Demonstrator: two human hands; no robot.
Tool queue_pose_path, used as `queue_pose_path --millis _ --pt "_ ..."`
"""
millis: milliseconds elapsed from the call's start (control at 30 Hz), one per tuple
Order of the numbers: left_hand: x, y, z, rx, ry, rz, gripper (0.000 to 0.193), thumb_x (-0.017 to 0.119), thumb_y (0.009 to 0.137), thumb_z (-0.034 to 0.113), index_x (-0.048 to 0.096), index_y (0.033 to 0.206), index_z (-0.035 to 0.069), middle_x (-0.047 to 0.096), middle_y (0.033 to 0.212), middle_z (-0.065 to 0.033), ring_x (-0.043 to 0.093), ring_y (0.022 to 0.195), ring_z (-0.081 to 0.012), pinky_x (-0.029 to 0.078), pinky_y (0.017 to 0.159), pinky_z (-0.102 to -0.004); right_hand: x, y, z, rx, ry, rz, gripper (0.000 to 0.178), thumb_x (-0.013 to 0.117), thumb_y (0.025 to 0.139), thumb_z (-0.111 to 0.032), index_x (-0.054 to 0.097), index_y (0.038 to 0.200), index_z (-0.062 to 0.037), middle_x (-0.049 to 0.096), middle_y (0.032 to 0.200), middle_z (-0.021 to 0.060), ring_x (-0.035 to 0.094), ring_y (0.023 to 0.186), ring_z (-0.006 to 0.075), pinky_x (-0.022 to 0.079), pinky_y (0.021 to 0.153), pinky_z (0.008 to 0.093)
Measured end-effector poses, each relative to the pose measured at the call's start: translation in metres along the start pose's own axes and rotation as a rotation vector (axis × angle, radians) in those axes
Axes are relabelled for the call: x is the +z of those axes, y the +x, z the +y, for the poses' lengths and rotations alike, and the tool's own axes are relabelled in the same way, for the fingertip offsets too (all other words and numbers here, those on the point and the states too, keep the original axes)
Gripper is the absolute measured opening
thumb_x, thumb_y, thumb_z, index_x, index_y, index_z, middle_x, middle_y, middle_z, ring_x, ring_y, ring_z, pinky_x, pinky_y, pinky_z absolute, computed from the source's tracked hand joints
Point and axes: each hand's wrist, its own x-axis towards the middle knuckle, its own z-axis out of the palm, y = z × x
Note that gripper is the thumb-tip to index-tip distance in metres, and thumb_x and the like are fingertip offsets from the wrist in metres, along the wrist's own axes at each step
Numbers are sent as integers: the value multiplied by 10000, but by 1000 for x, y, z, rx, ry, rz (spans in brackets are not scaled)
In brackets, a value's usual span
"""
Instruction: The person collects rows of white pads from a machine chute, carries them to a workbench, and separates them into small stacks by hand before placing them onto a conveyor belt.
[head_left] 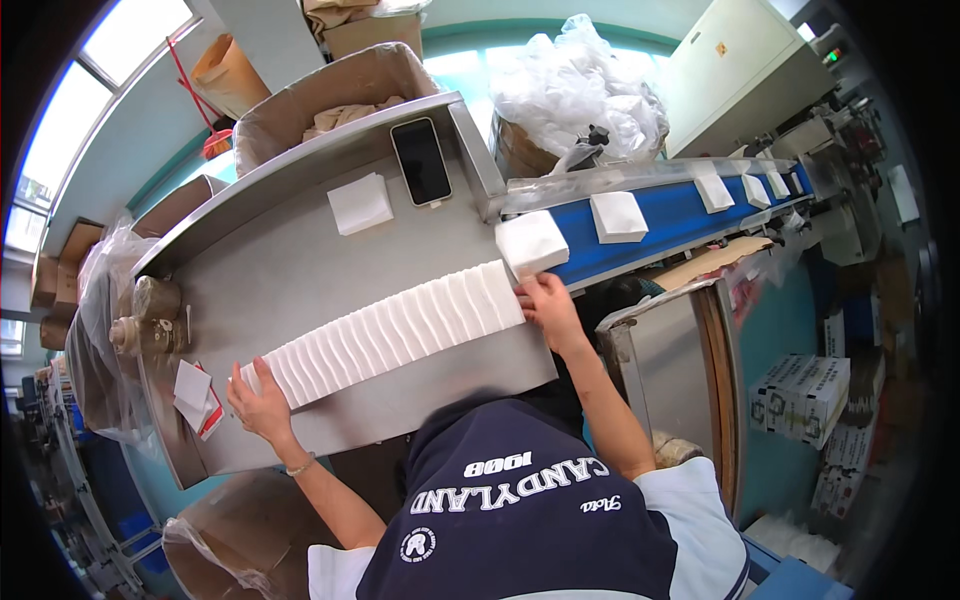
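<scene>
Bearing paper (390, 335) beside conveyor (665, 216): steel table (275, 265).

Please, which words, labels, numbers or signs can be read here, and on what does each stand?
Navy shirt: large white lettering and number, legible but not copied here.
Its round emblem: print too small.
White cartons: dark print, too small.
Pale cabinet: orange sign, too small.

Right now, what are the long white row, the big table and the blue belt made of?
The white row looks like matte paper, perhaps napkins: thin, wavy folds show. The table seems to be metal, probably steel: grey with a dull sheen. The blue belt could be plastic or rubber; its smooth surface leaves that open.
</scene>
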Motion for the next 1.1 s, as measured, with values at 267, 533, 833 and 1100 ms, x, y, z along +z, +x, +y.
queue_pose_path --millis 267,533,833,1100 --pt "2 -1 -3 8 -17 14 609 527 898 593 537 1330 166 462 1402 -149 447 1281 -354 360 1027 -509 21 -23 -9 206 -107 -315 525 618 918 -451 595 1204 -11 648 1029 72 592 897 164 469 808 333" --pt "6 -3 -4 41 -44 38 595 541 895 584 546 1319 167 475 1386 -158 466 1259 -367 366 1006 -533 -11 3 -4 160 202 -62 409 642 931 -319 553 1170 0 641 1051 101 643 940 165 543 788 270" --pt "4 -6 2 -2 -6 10 620 522 895 606 537 1329 165 465 1398 -156 462 1267 -367 373 1026 -497 33 -28 -15 159 -236 -280 454 638 926 -345 576 1188 20 642 1050 103 595 928 138 481 782 280" --pt "8 -9 9 37 -23 20 612 531 892 597 539 1321 161 457 1389 -185 464 1253 -391 370 996 -548 2 -13 -13 64 114 -79 483 595 964 -309 472 1212 86 604 1065 145 643 917 179 544 759 256"
